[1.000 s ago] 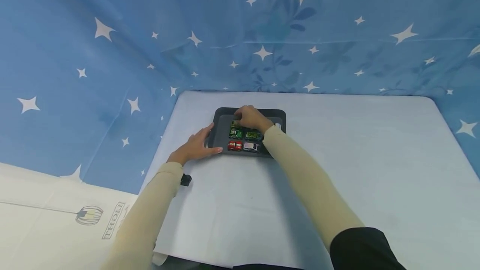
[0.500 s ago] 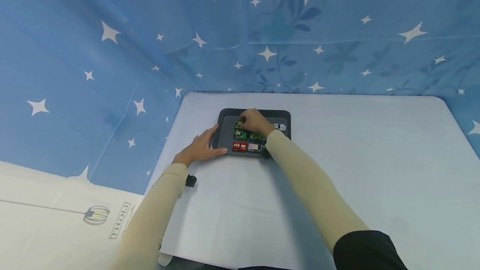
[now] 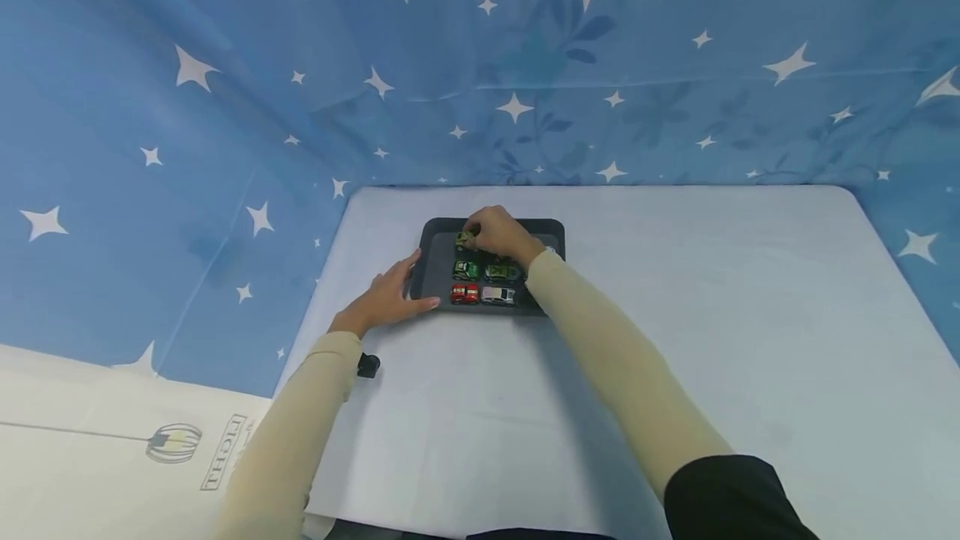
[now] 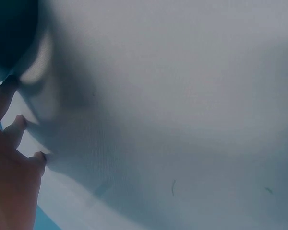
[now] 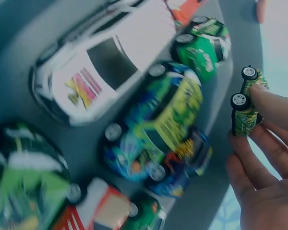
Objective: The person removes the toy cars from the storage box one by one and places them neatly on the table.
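Note:
A dark grey tray (image 3: 435, 282) holds several toy cars. My right hand (image 3: 501, 232) reaches over its far half and pinches a green-and-yellow patterned toy car (image 5: 245, 120) between thumb and fingers; in the right wrist view two wheels face the camera. Below that hand sit a green car (image 3: 466, 271) and a darker green one (image 3: 502, 273). Nearest me are a red car (image 3: 464, 294) and a white car (image 3: 498, 296). My left hand (image 3: 381, 300) rests at the tray's left side, fingers spread and thumb at the near left corner. My right hand hides part of the tray.
The tray stands on a white-covered table (image 3: 675, 315), towards its far left. Blue star-patterned cloth (image 3: 420, 40) hangs behind and to the left. A cream printed cloth (image 3: 97, 440) lies at lower left. A small black object (image 3: 368, 366) shows beside my left wrist.
My right hand and the patterned car have shifted slightly towards the tray's far edge. The left hand keeps its place at the tray's side. The head view has swung a little.

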`<state>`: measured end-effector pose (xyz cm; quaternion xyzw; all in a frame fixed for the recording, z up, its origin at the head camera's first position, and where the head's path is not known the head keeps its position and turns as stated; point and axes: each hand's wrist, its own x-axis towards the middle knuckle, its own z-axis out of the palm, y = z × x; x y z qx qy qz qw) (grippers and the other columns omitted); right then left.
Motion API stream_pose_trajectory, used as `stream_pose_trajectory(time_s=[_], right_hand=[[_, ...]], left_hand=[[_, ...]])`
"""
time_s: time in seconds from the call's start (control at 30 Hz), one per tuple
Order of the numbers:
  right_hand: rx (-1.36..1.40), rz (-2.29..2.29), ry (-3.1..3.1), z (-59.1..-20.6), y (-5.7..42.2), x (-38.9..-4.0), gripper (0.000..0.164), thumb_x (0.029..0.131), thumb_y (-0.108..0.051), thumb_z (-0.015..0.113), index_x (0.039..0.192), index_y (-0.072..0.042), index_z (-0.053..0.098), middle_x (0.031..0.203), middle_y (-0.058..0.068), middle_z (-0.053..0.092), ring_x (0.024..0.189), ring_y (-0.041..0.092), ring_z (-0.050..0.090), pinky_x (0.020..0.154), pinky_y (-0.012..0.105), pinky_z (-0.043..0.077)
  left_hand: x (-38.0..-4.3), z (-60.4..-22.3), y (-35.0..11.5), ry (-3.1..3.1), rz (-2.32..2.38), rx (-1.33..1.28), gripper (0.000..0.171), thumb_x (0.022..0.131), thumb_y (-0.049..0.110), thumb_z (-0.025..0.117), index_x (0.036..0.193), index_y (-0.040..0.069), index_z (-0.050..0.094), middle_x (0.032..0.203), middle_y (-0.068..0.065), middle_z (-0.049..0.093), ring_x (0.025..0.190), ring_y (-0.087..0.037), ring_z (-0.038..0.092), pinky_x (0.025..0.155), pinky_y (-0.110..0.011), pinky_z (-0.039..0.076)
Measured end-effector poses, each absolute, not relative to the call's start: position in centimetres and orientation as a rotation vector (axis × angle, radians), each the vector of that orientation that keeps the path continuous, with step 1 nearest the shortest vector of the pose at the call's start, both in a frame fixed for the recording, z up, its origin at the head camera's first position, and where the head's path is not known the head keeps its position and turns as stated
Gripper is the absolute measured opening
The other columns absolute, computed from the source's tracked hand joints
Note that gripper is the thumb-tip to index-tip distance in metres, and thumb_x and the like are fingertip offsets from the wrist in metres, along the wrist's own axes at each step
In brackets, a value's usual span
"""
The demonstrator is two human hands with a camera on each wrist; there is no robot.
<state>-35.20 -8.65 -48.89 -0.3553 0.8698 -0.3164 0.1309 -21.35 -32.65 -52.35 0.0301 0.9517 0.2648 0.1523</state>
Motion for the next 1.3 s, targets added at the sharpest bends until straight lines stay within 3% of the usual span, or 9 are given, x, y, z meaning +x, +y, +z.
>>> stream_pose_trajectory(time_s=[0.57, 1.3], right_hand=[[-1.026, -0.948, 2.547, -45.6, -2.5, -35.7, 0.025, 0.09, -0.021, 0.073, 0.112, -0.01, 0.074, 0.112, 0.004, 0.071, 0.094, 0.017, 0.066, 0.083, 0.037, 0.054], [-0.807, -0.97, 2.628, -43.4, 6.1, -35.5, 0.031, 0.091, -0.022, 0.072, 0.12, -0.01, 0.07, 0.114, 0.005, 0.068, 0.095, 0.018, 0.065, 0.081, 0.038, 0.054]], left_hand=[[-21.1, -52.3, -32.2, 2.716, 0.788, 0.112, 0.109, 0.079, 0.074, 0.06, 0.159, 0.028, 0.001, 0.163, -0.008, 0.013, 0.145, -0.03, 0.028, 0.115, -0.065, 0.004], [-20.9, -51.8, -31.8, 2.713, 0.779, 0.115, 0.112, 0.08, 0.071, 0.063, 0.159, 0.024, -0.001, 0.163, -0.014, 0.012, 0.143, -0.035, 0.031, 0.114, -0.067, 0.002]])
